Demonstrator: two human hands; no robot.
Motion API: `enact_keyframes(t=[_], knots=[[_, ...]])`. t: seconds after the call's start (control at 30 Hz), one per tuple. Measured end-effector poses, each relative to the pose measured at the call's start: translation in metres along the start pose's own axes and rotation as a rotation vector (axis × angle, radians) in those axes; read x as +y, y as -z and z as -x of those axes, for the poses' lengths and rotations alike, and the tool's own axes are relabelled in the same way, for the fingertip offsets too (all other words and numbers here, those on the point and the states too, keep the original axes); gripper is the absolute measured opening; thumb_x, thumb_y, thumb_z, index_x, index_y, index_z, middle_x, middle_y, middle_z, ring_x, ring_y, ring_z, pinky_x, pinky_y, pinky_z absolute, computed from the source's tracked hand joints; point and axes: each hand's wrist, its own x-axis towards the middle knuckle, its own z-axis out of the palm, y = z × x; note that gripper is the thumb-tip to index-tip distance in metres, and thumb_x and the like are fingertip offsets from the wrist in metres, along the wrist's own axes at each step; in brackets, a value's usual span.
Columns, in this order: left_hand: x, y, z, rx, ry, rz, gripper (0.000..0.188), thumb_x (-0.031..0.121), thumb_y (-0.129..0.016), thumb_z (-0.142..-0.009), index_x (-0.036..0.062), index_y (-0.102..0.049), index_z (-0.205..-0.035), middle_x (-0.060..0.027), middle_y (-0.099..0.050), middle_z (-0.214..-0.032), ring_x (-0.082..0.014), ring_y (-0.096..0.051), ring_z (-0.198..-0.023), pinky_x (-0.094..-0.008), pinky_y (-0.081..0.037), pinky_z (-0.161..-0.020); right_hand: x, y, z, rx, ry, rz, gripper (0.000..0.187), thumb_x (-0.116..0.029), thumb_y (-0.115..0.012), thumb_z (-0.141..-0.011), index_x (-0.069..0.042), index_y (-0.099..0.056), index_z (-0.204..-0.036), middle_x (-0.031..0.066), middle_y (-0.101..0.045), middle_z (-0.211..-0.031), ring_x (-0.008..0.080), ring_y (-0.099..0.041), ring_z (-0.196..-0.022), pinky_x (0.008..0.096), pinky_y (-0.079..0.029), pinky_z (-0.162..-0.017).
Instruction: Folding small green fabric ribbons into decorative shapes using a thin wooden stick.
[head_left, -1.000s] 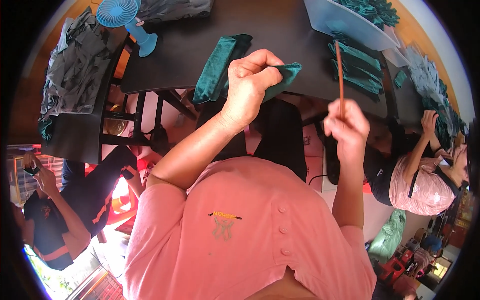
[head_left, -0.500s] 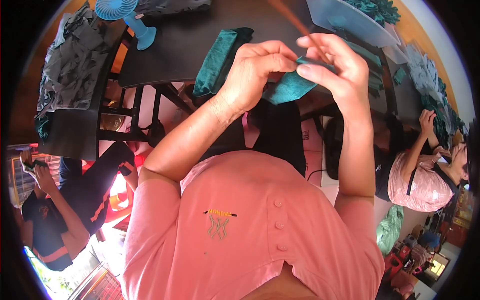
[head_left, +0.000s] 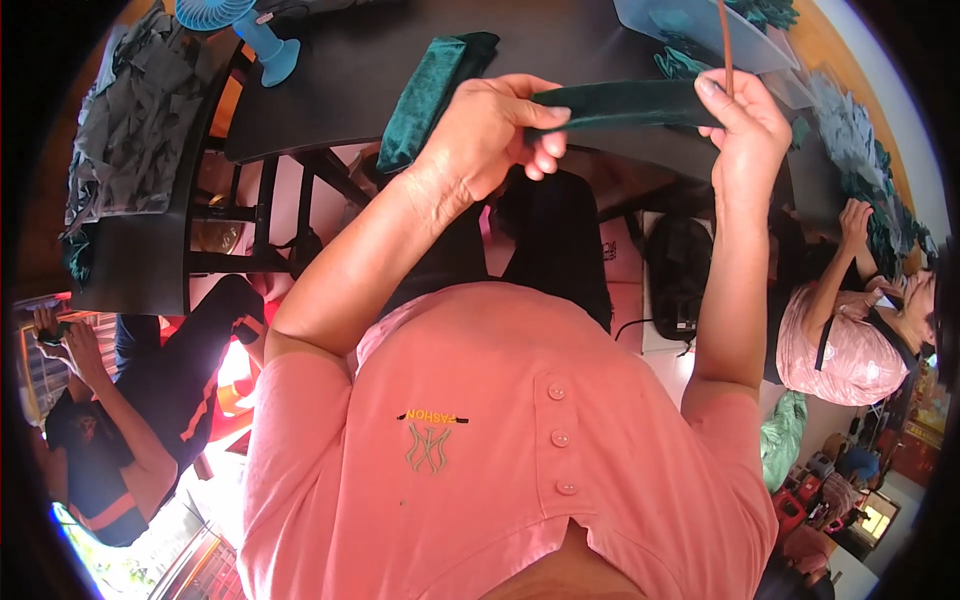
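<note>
A dark green velvet fabric strip (head_left: 635, 105) is stretched nearly level between my two hands, above the dark table's near edge. My left hand (head_left: 495, 130) pinches its left end between thumb and fingers. At the strip's right end, my right hand (head_left: 748, 125) is closed on the fabric. A thin brown stick (head_left: 725, 40) also rises from that hand; its lower end is hidden by the fingers. Left of my left hand, folded green velvet pieces (head_left: 425, 105) lie on the table.
A blue fan (head_left: 270, 50) stands at the back left, near a heap of grey fabric pieces (head_left: 135, 120). At the back right is a clear plastic bin (head_left: 670, 30) beside green fabric pieces. Co-workers sit left (head_left: 130, 430) and right (head_left: 835, 340), hands raised.
My right hand has moved right, away from the left. The green fabric, bunched between my hands before, is now drawn out straight. The brown stick has swung from slanted to nearly upright.
</note>
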Motion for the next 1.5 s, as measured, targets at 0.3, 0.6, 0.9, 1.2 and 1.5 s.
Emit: enact_keyframes(t=[0.3, 0.6, 0.9, 1.2, 1.5], knots=[[0.003, -0.001, -0.023, 0.272, 0.041, -0.469, 0.035, 0.008, -0.06, -0.087, -0.0061, -0.055, -0.118, -0.0116, -0.064, -0.072, -0.0148, -0.054, -0.044, -0.0251, -0.039, -0.039, 0.089, 0.004, 0.01, 0.083, 0.073, 0.32, 0.025, -0.013, -0.082, -0.071, -0.003, -0.067, -0.088, -0.0023, -0.056, -0.068, 0.0084, -0.048, -0.062, 0.0245, -0.043, -0.061], [-0.013, 0.003, -0.017, 0.213, -0.928, -1.635, 0.039, 0.024, -0.071, -0.08, 0.0058, -0.062, -0.114, -0.0096, -0.063, -0.109, -0.0274, -0.058, -0.104, -0.0391, -0.047, -0.083, 0.068, 0.001, 0.042, -0.015, 0.582, 0.881, 0.018, -0.007, -0.068, -0.079, -0.014, -0.067, -0.096, 0.0041, -0.064, -0.095, 0.0269, -0.061, -0.09, 0.0385, -0.05, -0.074], [-0.026, 0.03, -0.015, -0.007, -0.816, -1.86, 0.058, 0.029, -0.071, -0.081, 0.0067, -0.052, -0.131, -0.0084, -0.049, -0.139, -0.0312, -0.046, -0.127, -0.0444, -0.038, -0.102, 0.096, 0.034, 0.071, -0.06, 0.636, 1.078, 0.041, -0.016, -0.067, -0.081, -0.012, -0.061, -0.122, 0.0008, -0.059, -0.126, 0.023, -0.052, -0.114, 0.0369, -0.038, -0.085], [-0.028, 0.021, -0.013, -0.012, -0.873, -1.821, 0.062, 0.018, -0.078, -0.067, 0.0081, -0.056, -0.125, -0.0099, -0.054, -0.129, -0.0327, -0.047, -0.125, -0.0469, -0.037, -0.101, 0.099, 0.03, 0.069, -0.06, 0.708, 1.042, 0.047, -0.012, -0.069, -0.075, -0.016, -0.06, -0.121, 0.0001, -0.057, -0.124, 0.0265, -0.051, -0.114, 0.0386, -0.037, -0.087], [-0.035, 0.018, -0.022, 0.067, -0.915, -1.766, 0.062, 0.006, -0.079, -0.055, 0.0098, -0.06, -0.114, -0.0058, -0.057, -0.113, -0.0269, -0.053, -0.105, -0.0405, -0.04, -0.085, 0.118, 0.045, 0.049, -0.036, 0.822, 0.926, 0.033, -0.004, -0.068, -0.072, -0.011, -0.062, -0.104, 0.0034, -0.059, -0.106, 0.0271, -0.057, -0.105, 0.0385, -0.041, -0.081]])
